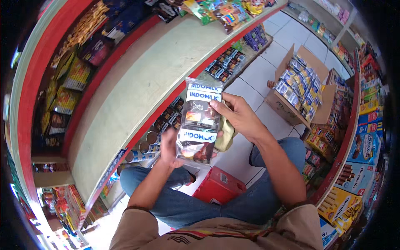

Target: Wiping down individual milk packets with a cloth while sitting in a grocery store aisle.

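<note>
A clear-wrapped pack of Indomilk chocolate milk sachets [200, 122] is held up in front of me, tilted slightly. My right hand [242, 114] grips its upper right side, thumb across the front. A pale yellow cloth [225, 136] hangs beneath that hand, beside the pack. My left hand [169, 148], blurred, is at the pack's lower left edge. Fingertips show past the right edge, apparently from the left hand supporting the back. The pack is above the floor, next to the red-edged shelf [134, 84].
Below, a red plastic crate or box [220, 186] stands between my legs. An open cardboard carton [281, 104] of sachet packs is at right. Tins [151, 142] and sachet packs [225, 64] line the lower shelf. Snack bags [231, 15] lie at the shelf's far end; biscuit boxes [353, 178] fill the right rack.
</note>
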### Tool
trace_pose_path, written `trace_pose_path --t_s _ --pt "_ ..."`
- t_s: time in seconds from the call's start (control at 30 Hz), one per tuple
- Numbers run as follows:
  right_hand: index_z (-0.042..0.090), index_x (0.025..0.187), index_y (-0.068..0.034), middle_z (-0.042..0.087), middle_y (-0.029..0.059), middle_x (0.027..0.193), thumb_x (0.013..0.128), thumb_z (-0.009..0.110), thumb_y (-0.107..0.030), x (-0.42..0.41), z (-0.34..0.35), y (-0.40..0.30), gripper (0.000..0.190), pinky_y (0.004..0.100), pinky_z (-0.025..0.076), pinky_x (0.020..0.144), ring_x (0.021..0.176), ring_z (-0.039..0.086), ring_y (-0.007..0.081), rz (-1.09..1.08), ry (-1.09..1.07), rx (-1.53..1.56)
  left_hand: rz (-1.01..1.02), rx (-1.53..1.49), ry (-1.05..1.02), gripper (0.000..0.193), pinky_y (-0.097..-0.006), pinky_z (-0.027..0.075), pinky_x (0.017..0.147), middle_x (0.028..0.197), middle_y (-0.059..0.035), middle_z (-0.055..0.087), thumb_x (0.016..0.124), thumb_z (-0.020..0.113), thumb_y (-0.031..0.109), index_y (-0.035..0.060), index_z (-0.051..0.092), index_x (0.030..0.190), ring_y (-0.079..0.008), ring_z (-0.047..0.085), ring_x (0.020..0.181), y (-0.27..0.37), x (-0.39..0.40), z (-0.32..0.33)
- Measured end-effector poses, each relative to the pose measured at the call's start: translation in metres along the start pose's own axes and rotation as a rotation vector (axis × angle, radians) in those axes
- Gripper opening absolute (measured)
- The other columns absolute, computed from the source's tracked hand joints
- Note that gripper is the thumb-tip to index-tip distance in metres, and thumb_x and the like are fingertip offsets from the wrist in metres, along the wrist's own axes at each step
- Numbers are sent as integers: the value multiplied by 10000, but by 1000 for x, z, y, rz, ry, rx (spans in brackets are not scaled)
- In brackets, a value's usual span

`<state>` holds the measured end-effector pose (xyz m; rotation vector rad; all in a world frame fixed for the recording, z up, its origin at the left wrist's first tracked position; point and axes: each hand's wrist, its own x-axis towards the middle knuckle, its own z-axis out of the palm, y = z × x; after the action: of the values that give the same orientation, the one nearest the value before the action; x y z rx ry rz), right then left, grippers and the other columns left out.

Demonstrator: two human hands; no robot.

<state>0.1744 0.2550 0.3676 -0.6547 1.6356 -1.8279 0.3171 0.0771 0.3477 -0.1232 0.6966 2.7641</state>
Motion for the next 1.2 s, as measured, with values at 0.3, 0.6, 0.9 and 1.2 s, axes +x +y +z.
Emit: trace_pose_path --t_s 0.3,0.6,0.9,1.2 --pt "691 1118 -15 715 64 935 1028 639 -303 17 3 1 306 314 527 762 830 637 122 -67 -137 -510 15 -188 11 833 -585 571 913 1432 -232 547 992 326 736 138 346 1571 -365 636 1194 -6 -39 -24" --pt "474 1458 -55 566 175 1402 1021 597 -351 12 44 25 542 414 427 1107 1313 552 265 -525 80 -335 32 -204 159 799 -585 573 944 1421 -169 579 984 390 727 146 405 1533 -314 607 1281 -7 -32 -14" --pt "582 1428 -117 574 156 1451 996 594 -164 25 50 23 435 428 468 1085 1343 545 342 -625 -104 -801 -64 -3 241 746 -447 658 730 1281 -261 648 995 389 716 120 508 1428 -321 754 855 -6 -32 -27" --pt "529 1423 -26 605 245 1360 1024 579 -190 12 38 14 434 418 536 955 1194 646 362 -307 176 -510 13 -249 120 702 -654 549 953 1434 -110 568 1015 448 640 164 412 1531 -336 500 1385 -8 -26 -16"
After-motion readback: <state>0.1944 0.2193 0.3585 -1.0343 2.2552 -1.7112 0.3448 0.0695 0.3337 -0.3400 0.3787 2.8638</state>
